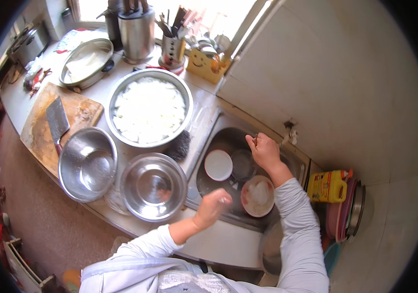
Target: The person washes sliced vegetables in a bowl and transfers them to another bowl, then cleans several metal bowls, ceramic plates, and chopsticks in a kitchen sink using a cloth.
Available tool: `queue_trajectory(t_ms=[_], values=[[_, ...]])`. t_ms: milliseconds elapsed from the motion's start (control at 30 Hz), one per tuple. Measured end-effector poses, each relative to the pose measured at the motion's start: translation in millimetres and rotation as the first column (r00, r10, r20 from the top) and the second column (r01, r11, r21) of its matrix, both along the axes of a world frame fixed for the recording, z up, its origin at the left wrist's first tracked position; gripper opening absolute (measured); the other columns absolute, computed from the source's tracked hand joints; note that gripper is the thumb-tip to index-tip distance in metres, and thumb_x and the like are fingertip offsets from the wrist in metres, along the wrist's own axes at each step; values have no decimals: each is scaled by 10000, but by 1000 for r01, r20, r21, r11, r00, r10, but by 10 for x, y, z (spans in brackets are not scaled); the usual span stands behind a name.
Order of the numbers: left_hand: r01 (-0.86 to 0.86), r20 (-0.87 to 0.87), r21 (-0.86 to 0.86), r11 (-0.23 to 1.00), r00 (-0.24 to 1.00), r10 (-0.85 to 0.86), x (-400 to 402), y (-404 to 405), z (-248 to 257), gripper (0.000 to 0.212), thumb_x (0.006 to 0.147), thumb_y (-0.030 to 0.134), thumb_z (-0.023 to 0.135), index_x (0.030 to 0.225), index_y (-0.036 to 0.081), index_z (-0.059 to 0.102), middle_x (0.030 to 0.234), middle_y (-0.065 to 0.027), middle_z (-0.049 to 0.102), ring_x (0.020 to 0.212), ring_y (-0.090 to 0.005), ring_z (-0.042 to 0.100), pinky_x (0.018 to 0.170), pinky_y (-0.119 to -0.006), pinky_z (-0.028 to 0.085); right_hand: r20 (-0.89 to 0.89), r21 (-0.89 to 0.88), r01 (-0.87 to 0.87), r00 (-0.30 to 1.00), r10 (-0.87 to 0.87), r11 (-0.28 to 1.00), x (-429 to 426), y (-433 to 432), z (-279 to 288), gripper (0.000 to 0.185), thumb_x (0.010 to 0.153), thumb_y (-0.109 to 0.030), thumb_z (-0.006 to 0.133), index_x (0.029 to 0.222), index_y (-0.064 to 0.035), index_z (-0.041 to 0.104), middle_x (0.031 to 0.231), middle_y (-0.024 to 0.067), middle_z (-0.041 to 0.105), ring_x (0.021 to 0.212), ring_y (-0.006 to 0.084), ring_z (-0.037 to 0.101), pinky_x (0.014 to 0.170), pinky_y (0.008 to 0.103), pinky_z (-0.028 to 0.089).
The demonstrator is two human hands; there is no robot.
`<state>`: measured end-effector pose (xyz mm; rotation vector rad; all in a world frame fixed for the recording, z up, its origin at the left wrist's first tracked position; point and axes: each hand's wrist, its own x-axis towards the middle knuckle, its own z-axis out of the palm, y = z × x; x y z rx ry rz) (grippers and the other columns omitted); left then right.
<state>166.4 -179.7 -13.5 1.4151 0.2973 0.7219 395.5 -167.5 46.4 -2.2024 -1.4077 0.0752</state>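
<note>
My right hand [264,149] is above the far side of the metal sink [227,119], near the wall faucet [289,136]. Its fingers are curled; whether they hold something small cannot be told. My left hand [214,206], somewhat blurred, hovers over the sink's near edge with its fingers curled, their contents hidden. Down in the basin sit a white bowl with a red rim [218,165] and another bowl [257,197] with something whitish in it. Left of the sink stand two stainless steel bowls [135,190], [70,161] and a large basin [187,106] full of pale chopped pieces.
A cleaver [58,116] lies on a wooden cutting board [35,141] at the left. A dark scouring pad [180,146] is between basin and sink. A knife block [138,36] stands by the window. A yellow jug [327,186] stands right of the sink.
</note>
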Motion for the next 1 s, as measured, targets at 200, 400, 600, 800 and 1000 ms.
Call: queue_trajectory(t_ms=[200,400,600,800,1000], values=[[77,77,-32,997,994,-74,-170,99,148,188,860,190,463,814,16,515,715,-103,489,655,-243,493,606,-297,401,-385,308,-165,879,281,937,-112,1415,1497,390,823,-351,543,581,-45,544,532,26,535,463,66,489,393,237,384],[19,-21,16,1000,1000,-19,-104,210,-125,82,813,98,489,846,37,533,771,-102,526,760,-270,496,681,-337,402,-83,649,-81,981,176,756,-486,3034,2025,402,825,-368,526,684,-7,630,485,53,556,384,103,529,390,214,446],[33,-91,32,999,995,-30,-247,115,-155,148,734,20,533,876,60,529,842,-101,523,812,-299,473,731,-359,384,-246,175,193,958,-147,966,-263,3998,1182,423,729,-312,651,918,50,542,778,128,587,568,176,602,484,254,537],[-26,-92,-11,1000,995,25,-305,43,-190,80,763,39,484,828,35,530,811,-113,526,799,-303,486,718,-353,379,-483,499,145,865,135,854,-128,3231,890,643,639,-169,749,1127,20,374,899,147,518,679,189,592,592,249,517],[-62,-76,-282,957,996,42,-332,-44,-31,248,872,242,439,797,22,527,727,-100,535,701,-265,519,812,-396,394,-114,482,208,978,-174,851,-50,1028,-740,80,747,-86,579,804,-36,553,647,101,567,555,212,548,535,295,442]])
